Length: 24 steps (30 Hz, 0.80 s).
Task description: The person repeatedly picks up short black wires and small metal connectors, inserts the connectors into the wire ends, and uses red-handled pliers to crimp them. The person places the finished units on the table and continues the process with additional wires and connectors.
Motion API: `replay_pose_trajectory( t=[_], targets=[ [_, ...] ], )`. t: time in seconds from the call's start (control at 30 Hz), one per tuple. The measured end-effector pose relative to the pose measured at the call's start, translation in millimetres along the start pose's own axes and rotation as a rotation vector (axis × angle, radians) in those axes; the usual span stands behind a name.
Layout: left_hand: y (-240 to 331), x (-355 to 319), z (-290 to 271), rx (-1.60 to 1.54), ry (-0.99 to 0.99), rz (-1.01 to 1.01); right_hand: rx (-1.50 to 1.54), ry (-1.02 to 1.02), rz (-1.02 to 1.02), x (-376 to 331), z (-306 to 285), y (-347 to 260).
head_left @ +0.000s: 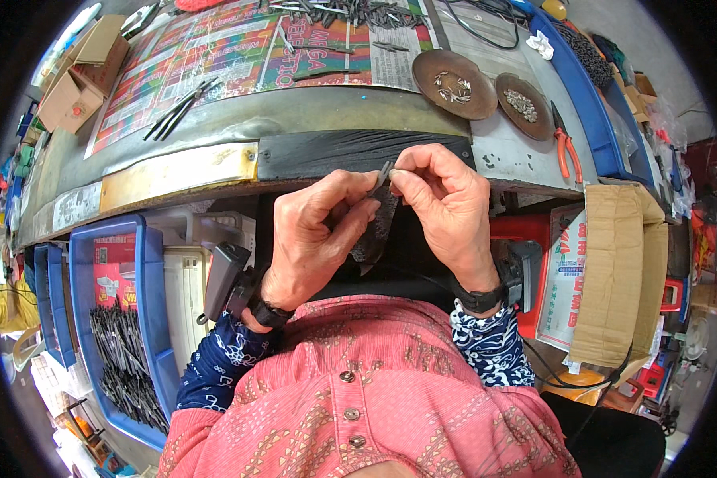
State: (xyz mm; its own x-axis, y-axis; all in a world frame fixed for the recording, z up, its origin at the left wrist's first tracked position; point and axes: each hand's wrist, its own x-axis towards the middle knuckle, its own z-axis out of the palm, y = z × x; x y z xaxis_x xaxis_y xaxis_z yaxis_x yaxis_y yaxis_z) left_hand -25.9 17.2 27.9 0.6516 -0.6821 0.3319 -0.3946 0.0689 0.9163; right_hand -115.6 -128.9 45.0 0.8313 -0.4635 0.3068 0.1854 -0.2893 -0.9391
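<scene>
My left hand [323, 227] pinches a slim dark piece [385, 171] between thumb and fingers, just in front of the table's edge. Its tip pokes up past the fingertips. Close beside it, my right hand [446, 207] has thumb and forefinger pressed together at that tip; anything between them is too small to make out. Beyond my right hand sits a round brown dish [430, 89] holding small metal bits. A smaller brown dish [538, 123] with silvery pieces stands to its right. Red-handled pliers [566, 151] lie next to the smaller dish.
On the table lie a few thin dark strips [182, 109] and, farther back, a pile of dark pieces [350, 12] on printed sheets [215, 64]. A blue bin [143, 319] of slender dark parts stands at my left. A cardboard box [617, 271] is at my right.
</scene>
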Motion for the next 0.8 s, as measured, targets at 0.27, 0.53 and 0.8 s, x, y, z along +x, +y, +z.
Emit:
replay_pose_trajectory(
  t=[0.27, 0.53, 0.8],
  targets=[
    [2.1, -0.5, 2.5, 0.01, 0.009, 0.017, 0.09, -0.009, 0.059, -1.1, -2.5, -1.1],
    [2.5, -3.0, 3.6, -0.022, 0.014, -0.1, -0.018, 0.015, 0.013, -3.2, 0.9, 3.4],
    [-0.7, -2.3, 6.8, -0.002, 0.026, -0.028, -0.097, 0.019, -0.029, -3.8, -1.0, 0.5]
  ],
)
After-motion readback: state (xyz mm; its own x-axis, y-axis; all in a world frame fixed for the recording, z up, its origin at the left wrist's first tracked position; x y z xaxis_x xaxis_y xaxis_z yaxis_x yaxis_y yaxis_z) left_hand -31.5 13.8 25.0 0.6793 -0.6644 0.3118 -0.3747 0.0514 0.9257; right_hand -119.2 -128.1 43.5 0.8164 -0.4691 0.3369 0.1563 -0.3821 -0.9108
